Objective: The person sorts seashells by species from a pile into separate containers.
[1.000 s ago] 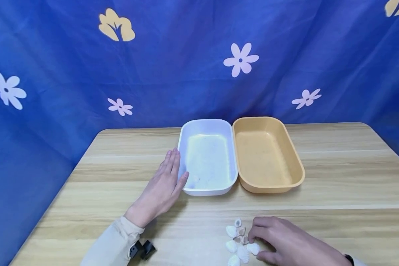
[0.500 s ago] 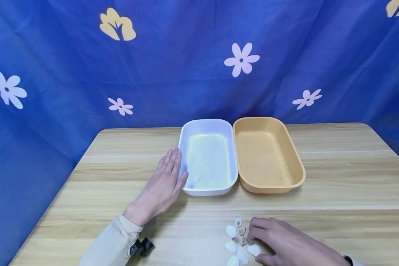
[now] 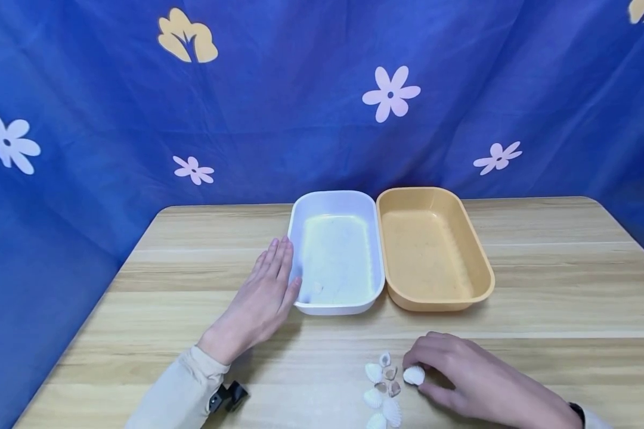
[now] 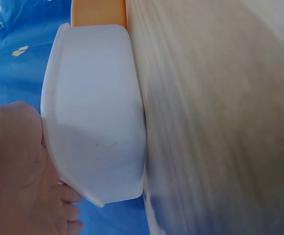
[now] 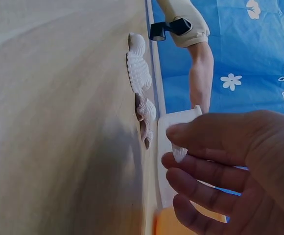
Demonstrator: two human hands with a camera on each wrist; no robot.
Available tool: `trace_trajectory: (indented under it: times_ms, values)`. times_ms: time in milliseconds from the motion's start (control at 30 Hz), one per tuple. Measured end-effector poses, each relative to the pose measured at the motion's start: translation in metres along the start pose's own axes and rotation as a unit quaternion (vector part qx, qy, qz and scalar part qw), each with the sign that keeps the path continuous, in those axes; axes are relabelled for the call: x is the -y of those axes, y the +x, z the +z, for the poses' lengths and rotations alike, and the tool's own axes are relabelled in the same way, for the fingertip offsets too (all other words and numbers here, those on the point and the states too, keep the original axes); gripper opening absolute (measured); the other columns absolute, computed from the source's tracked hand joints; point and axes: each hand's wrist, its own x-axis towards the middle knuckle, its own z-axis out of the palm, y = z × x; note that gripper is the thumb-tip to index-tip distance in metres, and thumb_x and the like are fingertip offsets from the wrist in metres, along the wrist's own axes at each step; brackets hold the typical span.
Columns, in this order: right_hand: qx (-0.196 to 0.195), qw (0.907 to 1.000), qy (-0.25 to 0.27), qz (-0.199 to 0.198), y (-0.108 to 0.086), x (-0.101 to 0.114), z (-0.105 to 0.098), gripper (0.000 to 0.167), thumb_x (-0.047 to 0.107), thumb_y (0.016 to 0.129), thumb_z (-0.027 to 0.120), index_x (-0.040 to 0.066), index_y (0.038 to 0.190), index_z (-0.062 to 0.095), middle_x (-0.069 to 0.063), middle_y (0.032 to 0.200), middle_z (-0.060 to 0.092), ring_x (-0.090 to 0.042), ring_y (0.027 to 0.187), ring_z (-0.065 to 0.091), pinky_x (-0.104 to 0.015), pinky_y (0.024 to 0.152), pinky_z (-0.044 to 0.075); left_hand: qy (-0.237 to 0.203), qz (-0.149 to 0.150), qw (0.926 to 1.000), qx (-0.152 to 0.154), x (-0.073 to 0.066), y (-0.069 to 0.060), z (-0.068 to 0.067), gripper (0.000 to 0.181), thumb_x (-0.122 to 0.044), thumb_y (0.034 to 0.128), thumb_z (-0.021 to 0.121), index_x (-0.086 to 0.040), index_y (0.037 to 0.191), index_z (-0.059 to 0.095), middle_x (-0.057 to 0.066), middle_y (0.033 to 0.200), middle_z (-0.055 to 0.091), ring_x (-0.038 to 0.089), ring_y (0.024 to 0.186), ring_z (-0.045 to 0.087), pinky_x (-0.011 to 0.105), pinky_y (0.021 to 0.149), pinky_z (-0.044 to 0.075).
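Backdrop: deep blue cloth [image 3: 300, 137] with soft folds, spanning the width behind the table and down its left side.
Large white flowers: a six-petalled flower [image 3: 392, 94] above the middle, and a tilted flower [image 3: 8, 142] near the left edge.
Small pinkish-white flowers: a left small flower [image 3: 193, 170] and a right small flower [image 3: 498, 159], both low on the cloth.
Pale yellow motifs: a lobed blossom [image 3: 186, 28] at upper left; a corner motif [image 3: 640, 8] at upper right, cut off by the frame.
Table: light wood-grain tabletop [image 3: 558, 268], streaks running side to side, far corners rounded.
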Motion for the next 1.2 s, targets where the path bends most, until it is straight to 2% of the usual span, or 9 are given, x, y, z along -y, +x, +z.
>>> trace_trajectory:
  times_ms: [67, 133, 200, 433, 633, 933, 1200]
  values:
    - [-0.046, 0.9973, -0.031, -0.048, 0.001, -0.002, 0.002, 0.023, 0.015, 0.084, 0.074, 0.023, 0.104, 0.067, 0.021, 0.099, 0.057, 0.004, 0.089, 0.053, -0.016, 0.077, 0.048, 0.000, -0.001, 1.0000, 0.002, 0.000, 0.000, 0.000, 0.062, -0.033, 0.1060, 0.025, 0.009, 0.150, 0.010, 0.024, 0.158, 0.006, 0.035, 0.146, 0.001, 0.048, 0.119, 0.009]
    - [-0.086, 0.9904, -0.061, -0.089, 0.003, -0.004, 0.005, 0.024, 0.012, 0.080, 0.076, 0.021, 0.102, 0.068, 0.019, 0.098, 0.058, 0.003, 0.088, 0.053, -0.013, 0.078, 0.045, 0.001, -0.003, 1.0000, 0.004, 0.000, 0.000, 0.000, 0.062, -0.032, 0.1060, 0.025, 0.009, 0.150, 0.010, 0.024, 0.158, 0.007, 0.035, 0.146, 0.001, 0.048, 0.119, 0.009]
    - [-0.102, 0.9865, -0.073, -0.106, 0.004, -0.006, 0.005, 0.025, 0.012, 0.078, 0.077, 0.020, 0.100, 0.068, 0.018, 0.098, 0.058, 0.002, 0.088, 0.054, -0.011, 0.078, 0.044, 0.001, -0.004, 1.0000, 0.007, 0.000, -0.001, 0.000, 0.062, -0.032, 0.1059, 0.025, 0.009, 0.150, 0.010, 0.024, 0.158, 0.006, 0.035, 0.146, 0.001, 0.048, 0.119, 0.009]
    - [-0.102, 0.9870, -0.081, -0.094, 0.006, -0.005, 0.000, 0.026, 0.014, 0.076, 0.080, 0.021, 0.097, 0.067, 0.018, 0.096, 0.058, 0.002, 0.087, 0.054, -0.015, 0.076, 0.047, 0.005, -0.004, 1.0000, 0.005, 0.000, 0.000, -0.001, 0.062, -0.030, 0.1055, 0.029, 0.010, 0.150, 0.011, 0.025, 0.158, 0.008, 0.036, 0.146, 0.003, 0.048, 0.119, 0.010]
    - [-0.106, 0.9866, -0.085, -0.090, 0.008, -0.006, -0.001, 0.025, 0.016, 0.076, 0.079, 0.021, 0.097, 0.066, 0.018, 0.098, 0.056, 0.000, 0.089, 0.053, -0.017, 0.079, 0.046, 0.004, -0.009, 0.9999, 0.007, -0.001, 0.001, -0.002, 0.061, -0.029, 0.1053, 0.029, 0.009, 0.150, 0.011, 0.024, 0.158, 0.008, 0.035, 0.146, 0.002, 0.048, 0.119, 0.010]
    - [-0.162, 0.9699, -0.098, -0.152, 0.015, -0.006, 0.000, 0.028, 0.018, 0.069, 0.078, 0.020, 0.094, 0.063, 0.014, 0.096, 0.050, -0.002, 0.088, 0.044, -0.014, 0.078, 0.036, 0.005, -0.010, 0.9999, -0.003, 0.000, 0.001, -0.001, 0.060, -0.022, 0.1028, 0.035, 0.011, 0.149, 0.014, 0.025, 0.157, 0.011, 0.038, 0.146, 0.005, 0.049, 0.118, 0.012]
    - [-0.152, 0.9734, -0.073, -0.155, 0.018, -0.004, 0.000, 0.030, 0.013, 0.069, 0.076, 0.018, 0.095, 0.063, 0.014, 0.090, 0.048, -0.001, 0.084, 0.041, -0.010, 0.073, 0.034, 0.008, -0.006, 0.9999, -0.007, 0.000, 0.002, 0.000, 0.061, -0.023, 0.1027, 0.036, 0.011, 0.149, 0.016, 0.025, 0.157, 0.012, 0.039, 0.146, 0.007, 0.050, 0.118, 0.013]
